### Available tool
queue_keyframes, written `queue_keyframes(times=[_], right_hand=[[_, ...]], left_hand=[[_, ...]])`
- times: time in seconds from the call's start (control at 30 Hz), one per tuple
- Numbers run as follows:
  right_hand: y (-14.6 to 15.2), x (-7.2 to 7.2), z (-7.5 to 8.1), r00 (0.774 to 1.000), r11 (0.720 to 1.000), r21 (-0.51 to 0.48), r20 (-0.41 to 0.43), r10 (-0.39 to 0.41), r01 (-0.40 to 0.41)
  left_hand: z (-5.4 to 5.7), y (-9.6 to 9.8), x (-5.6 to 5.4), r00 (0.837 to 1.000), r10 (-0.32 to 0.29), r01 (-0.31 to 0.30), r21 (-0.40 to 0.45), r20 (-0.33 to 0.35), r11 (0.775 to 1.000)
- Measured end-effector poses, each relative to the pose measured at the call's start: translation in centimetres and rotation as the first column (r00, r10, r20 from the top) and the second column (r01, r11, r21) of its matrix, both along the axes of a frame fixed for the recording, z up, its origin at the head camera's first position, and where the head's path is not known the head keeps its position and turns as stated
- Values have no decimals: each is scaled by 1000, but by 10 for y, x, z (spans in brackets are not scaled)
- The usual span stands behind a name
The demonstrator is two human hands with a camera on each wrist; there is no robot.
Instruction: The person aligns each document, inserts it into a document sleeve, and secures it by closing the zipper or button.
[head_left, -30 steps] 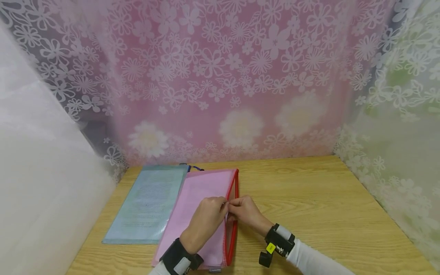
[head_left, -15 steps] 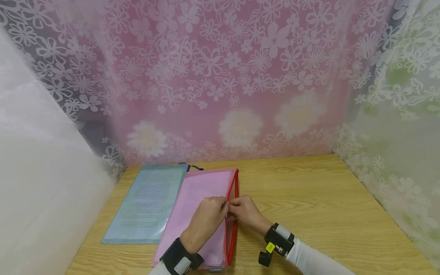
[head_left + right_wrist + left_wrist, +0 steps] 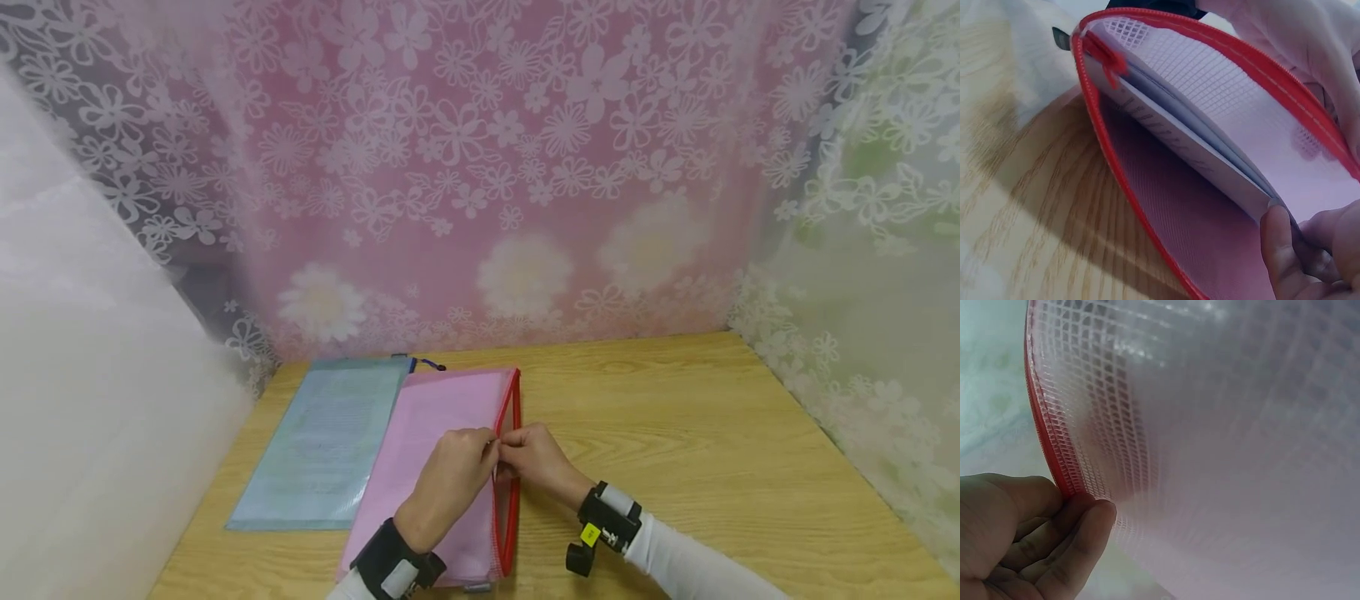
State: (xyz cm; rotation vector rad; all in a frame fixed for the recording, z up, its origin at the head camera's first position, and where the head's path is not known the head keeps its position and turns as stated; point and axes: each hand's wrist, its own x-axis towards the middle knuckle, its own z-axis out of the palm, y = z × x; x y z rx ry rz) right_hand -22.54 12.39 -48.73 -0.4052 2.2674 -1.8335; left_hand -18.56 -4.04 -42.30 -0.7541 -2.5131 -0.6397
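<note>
A pink mesh zip pouch (image 3: 457, 400) lies on the table with its red-zippered mouth gaping toward the right. My left hand (image 3: 446, 479) pinches the upper lip of that mouth; in the left wrist view its thumb and fingers close on the edge just beside the red zipper (image 3: 1044, 425). Inside the pouch, white paper sheets (image 3: 1210, 153) stand along the opening, seen in the right wrist view. My right hand (image 3: 543, 462) reaches into the mouth and pinches the edge of these sheets between thumb and fingers. A red zipper pull (image 3: 1107, 56) hangs at one end of the opening.
To the left, a blue zip pouch (image 3: 322, 442) with a printed page inside lies flat, partly under the pink one. A dark blue pull cord (image 3: 431, 364) sticks out at its far corner. Floral curtains (image 3: 525, 167) stand behind the wooden table (image 3: 675, 433) and along its sides.
</note>
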Motion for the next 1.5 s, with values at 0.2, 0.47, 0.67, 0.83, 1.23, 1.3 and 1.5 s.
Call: queue_keyframes(times=[0.2, 0.47, 0.67, 0.83, 1.23, 1.3, 1.5], right_hand=[[5, -3, -2, 1000, 995, 102, -22, 19, -17], [11, -4, -4, 999, 988, 152, -18, 38, -35], [12, -3, -4, 999, 985, 170, -21, 45, -41], [15, -4, -6, 998, 984, 167, -17, 66, -63], [42, -1, 1, 992, 950, 306, -84, 89, -60], [48, 2, 6, 984, 935, 355, -154, 84, -24], [59, 12, 22, 948, 907, 417, -306, 91, 48]], left_hand=[[2, -5, 1, 1000, 12, -12, 1, 12, 1000], [3, -7, 2, 999, 17, -18, 15, 41, 1000], [4, -8, 2, 999, 17, -18, 15, 36, 1000], [4, -10, 2, 1000, 18, -18, 28, 7, 999], [6, -12, 1, 999, 3, -4, 38, 42, 999], [5, -12, 0, 999, 2, -4, 39, 53, 999], [3, -12, 0, 998, 4, -6, 43, 55, 999]])
